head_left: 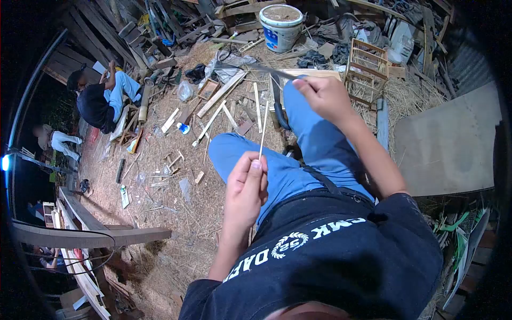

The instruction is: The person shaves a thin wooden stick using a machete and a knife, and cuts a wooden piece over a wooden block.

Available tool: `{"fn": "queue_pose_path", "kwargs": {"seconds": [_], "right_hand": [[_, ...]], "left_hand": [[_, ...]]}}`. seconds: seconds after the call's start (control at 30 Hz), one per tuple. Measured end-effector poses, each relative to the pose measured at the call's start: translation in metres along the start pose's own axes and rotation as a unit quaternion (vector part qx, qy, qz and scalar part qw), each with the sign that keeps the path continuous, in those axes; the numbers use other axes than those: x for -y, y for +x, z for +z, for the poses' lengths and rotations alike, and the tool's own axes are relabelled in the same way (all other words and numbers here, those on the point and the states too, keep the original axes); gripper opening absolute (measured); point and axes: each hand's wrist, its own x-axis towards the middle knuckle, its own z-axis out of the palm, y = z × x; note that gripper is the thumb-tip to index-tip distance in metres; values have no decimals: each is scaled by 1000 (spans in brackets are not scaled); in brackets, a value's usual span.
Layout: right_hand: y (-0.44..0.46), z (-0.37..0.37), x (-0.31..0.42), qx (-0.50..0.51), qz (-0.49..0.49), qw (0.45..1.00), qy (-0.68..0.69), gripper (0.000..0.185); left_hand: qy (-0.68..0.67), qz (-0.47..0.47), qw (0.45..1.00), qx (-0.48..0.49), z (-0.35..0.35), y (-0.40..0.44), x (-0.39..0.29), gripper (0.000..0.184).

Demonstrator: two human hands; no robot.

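My left hand [246,184] is closed around the lower end of a thin pale wooden stick [263,130], which points up and away from me. The thumb lies along the stick near its base. Over my raised knee, my right hand [324,97] grips a long knife [272,71], its dark blade reaching out to the left. The handle is mostly hidden by my fingers. Blade and stick are apart, with the blade beyond the stick's upper tip. A pale wooden board [314,73] lies behind my right knee.
Shavings and wood scraps [221,122] cover the ground. A white bucket [281,34] stands at the back, a slatted wooden frame [366,69] right of it. A large flat panel [448,146] is at right. One person [96,106] sits at upper left. A beam [90,236] juts in at left.
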Motion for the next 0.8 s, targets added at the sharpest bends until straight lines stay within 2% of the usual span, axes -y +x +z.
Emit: {"fn": "queue_pose_path", "kwargs": {"seconds": [0.03,0.07,0.17,0.2,0.23,0.33,0.5,0.57,0.6,0.63,0.7,0.73,0.77,0.8], "right_hand": [[4,-5,-2,-12,48,998,27,39],[4,-5,-1,-14,46,998,27,39],[-17,3,25,96,-57,994,-3,41],[-21,10,29,86,-122,989,-20,42],[-26,12,34,85,-122,989,-19,42],[-34,17,48,110,-221,968,-47,43],[-13,9,19,73,-180,979,-59,43],[4,2,-5,2,-37,993,-110,43],[4,0,0,-15,-23,999,-37,44],[2,-2,6,-14,-23,999,-38,44],[-10,-3,24,58,-33,998,-15,43],[-16,3,25,59,-86,995,-5,45],[-21,5,33,60,-85,995,-6,45],[-25,4,42,84,-130,988,-7,43]], "left_hand": [[5,-1,1000,0,2,1,2,20],[0,2,1000,-9,0,7,5,20],[-27,-2,1000,-8,-1,14,1,23],[-37,-4,999,6,-3,14,3,22],[-36,-4,999,6,-3,13,3,22],[-57,-65,996,-31,0,11,1,19],[-63,-23,997,41,-4,5,-7,19],[-63,-38,996,45,0,-1,-7,19],[-64,-37,996,47,0,3,-6,19],[-71,-34,996,35,0,8,-3,19],[-80,-36,996,22,-1,12,-1,18],[-86,-35,995,37,-4,14,-4,18],[-93,-33,994,52,-5,14,-6,19],[-110,-39,992,46,-3,12,-8,17]]}}
